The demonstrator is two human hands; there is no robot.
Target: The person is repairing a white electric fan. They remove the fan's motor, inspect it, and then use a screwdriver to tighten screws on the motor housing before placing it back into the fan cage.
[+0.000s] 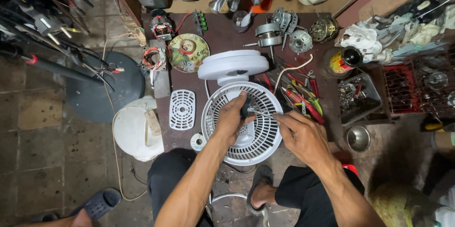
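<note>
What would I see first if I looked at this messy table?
Right in the middle, a round white fan grille with both hands on it: the left hand grips a dark-handled screwdriver, and the right hand steadies its metal tip. Just behind stands the white fan base, and to the right lies a heap of red-handled tools.

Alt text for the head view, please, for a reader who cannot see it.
Seen from above, a left hand holds a dark-handled screwdriver over a white fan grille; the right hand pinches its shaft. Tools clutter the dark workbench.

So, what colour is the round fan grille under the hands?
White: the fan grille shows best in the head view.
</note>
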